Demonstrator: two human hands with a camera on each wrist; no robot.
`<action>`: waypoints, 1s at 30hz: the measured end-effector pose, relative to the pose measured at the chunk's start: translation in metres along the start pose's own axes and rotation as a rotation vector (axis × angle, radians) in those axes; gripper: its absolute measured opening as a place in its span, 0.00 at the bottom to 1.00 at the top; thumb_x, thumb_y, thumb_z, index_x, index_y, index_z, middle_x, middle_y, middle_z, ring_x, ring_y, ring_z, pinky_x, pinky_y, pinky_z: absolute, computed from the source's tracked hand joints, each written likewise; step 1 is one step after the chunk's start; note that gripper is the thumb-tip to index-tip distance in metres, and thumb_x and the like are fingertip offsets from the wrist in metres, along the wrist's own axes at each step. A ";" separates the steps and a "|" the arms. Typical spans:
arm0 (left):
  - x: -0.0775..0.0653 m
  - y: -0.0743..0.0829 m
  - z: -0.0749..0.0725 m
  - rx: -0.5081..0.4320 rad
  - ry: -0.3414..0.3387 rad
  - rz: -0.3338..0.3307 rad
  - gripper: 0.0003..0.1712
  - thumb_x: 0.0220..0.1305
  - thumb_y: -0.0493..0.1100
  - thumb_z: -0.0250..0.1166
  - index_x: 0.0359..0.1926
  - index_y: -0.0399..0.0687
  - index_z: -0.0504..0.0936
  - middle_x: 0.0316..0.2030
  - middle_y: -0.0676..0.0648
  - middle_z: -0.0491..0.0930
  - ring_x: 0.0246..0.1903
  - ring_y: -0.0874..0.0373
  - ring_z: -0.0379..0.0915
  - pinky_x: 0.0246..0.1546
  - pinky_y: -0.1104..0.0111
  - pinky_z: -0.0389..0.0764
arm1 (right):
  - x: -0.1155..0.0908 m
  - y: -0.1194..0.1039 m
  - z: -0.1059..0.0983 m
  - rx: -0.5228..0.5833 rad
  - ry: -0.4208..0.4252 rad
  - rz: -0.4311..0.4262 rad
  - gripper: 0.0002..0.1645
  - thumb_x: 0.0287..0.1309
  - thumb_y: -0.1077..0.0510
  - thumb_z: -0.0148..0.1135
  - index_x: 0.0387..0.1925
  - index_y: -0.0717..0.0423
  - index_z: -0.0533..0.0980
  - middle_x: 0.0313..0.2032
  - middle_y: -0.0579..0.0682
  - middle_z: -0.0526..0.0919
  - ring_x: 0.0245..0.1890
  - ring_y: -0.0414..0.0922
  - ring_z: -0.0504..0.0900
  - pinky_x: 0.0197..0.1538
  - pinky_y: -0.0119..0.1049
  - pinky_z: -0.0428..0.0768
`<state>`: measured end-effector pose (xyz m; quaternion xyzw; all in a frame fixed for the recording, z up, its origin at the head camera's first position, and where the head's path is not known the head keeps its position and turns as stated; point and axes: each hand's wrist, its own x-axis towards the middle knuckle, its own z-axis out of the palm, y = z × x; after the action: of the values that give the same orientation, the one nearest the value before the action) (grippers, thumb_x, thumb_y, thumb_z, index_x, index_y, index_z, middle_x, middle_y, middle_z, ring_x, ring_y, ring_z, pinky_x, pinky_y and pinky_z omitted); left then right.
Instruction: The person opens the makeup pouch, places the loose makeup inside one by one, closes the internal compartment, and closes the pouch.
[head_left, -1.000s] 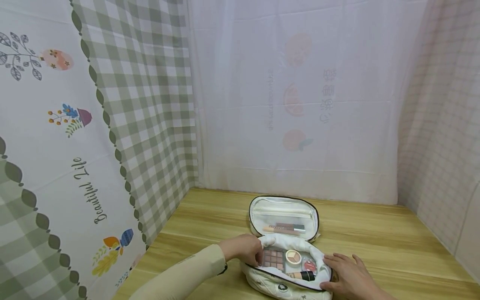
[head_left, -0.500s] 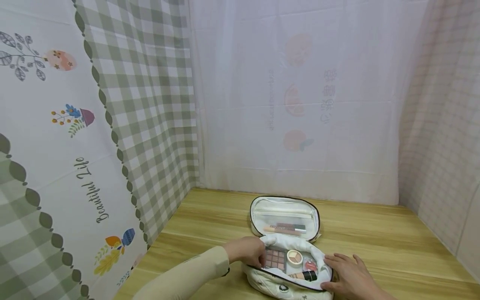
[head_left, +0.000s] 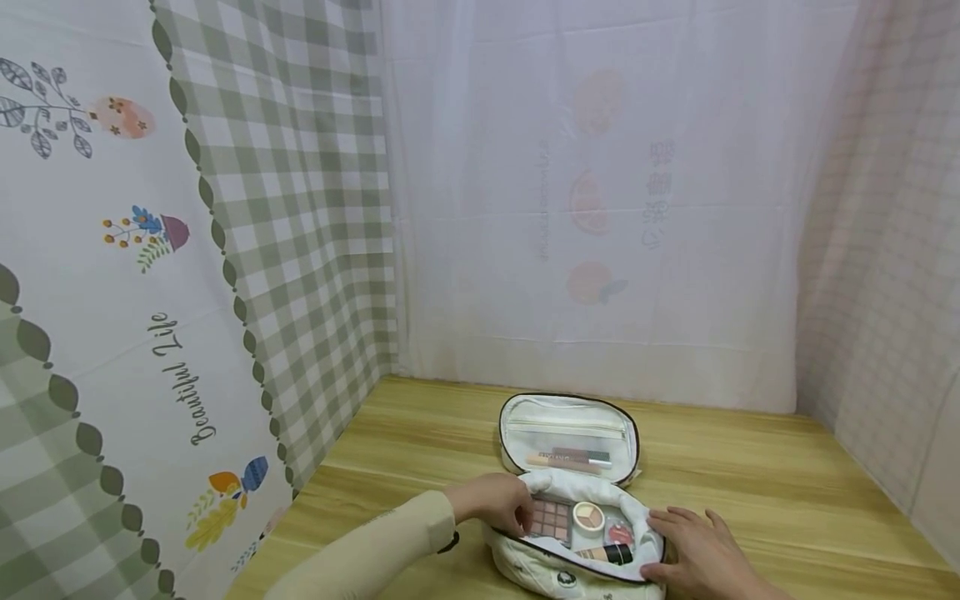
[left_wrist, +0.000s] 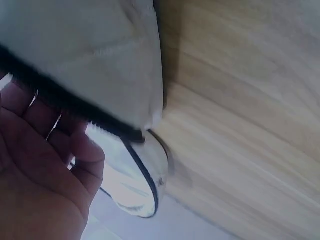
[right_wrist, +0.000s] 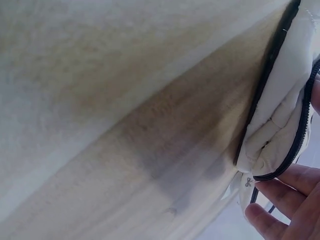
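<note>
An open white quilted makeup bag (head_left: 564, 577) with black zip edging stands near the front of the table. My left hand (head_left: 502, 502) reaches over its left rim, fingers bent down inside beside an eyeshadow palette (head_left: 551, 521). In the left wrist view the fingertips pass behind the zip edge (left_wrist: 75, 107), so I cannot tell what they hold. My right hand (head_left: 701, 546) grips the right rim, fingers and thumb hooked over the zip edge (right_wrist: 300, 130). A round three-colour compact (head_left: 588, 518), a small pink item (head_left: 620, 533) and a black-capped tube (head_left: 606, 553) lie inside.
The bag's lid (head_left: 567, 410) is folded back, with slim makeup tubes (head_left: 577, 457) in its clear pocket. Wood-grain table (head_left: 420, 425) surrounds the bag. A green checked cloth (head_left: 300, 208) hangs at left and a white cloth (head_left: 487, 208) behind.
The left hand covers slightly more of the palette's left edge than a second ago. The right hand and the bag stay in place.
</note>
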<state>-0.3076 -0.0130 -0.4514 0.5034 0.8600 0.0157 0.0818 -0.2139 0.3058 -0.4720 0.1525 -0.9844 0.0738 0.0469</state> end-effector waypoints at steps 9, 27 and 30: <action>-0.011 -0.013 -0.009 -0.168 0.036 -0.070 0.03 0.58 0.44 0.74 0.33 0.52 0.89 0.25 0.64 0.79 0.26 0.75 0.70 0.30 0.83 0.71 | 0.003 0.000 -0.005 0.030 -0.008 0.004 0.49 0.40 0.24 0.69 0.53 0.57 0.82 0.53 0.53 0.83 0.59 0.60 0.75 0.56 0.76 0.59; -0.023 -0.050 -0.022 -0.283 0.230 -0.193 0.10 0.64 0.46 0.69 0.40 0.46 0.88 0.33 0.55 0.83 0.33 0.67 0.75 0.35 0.74 0.76 | 0.010 -0.001 -0.010 0.034 0.188 0.001 0.38 0.49 0.34 0.71 0.52 0.58 0.82 0.50 0.58 0.83 0.54 0.61 0.78 0.56 0.73 0.63; -0.023 -0.056 -0.021 -0.299 0.262 -0.220 0.12 0.65 0.46 0.68 0.43 0.44 0.88 0.38 0.52 0.85 0.37 0.62 0.77 0.39 0.70 0.78 | 0.015 0.001 -0.012 0.041 0.195 0.009 0.37 0.51 0.35 0.70 0.53 0.58 0.82 0.50 0.57 0.83 0.53 0.61 0.78 0.55 0.72 0.63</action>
<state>-0.3483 -0.0599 -0.4340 0.3825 0.9011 0.1991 0.0444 -0.2271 0.3040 -0.4585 0.1413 -0.9741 0.1085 0.1389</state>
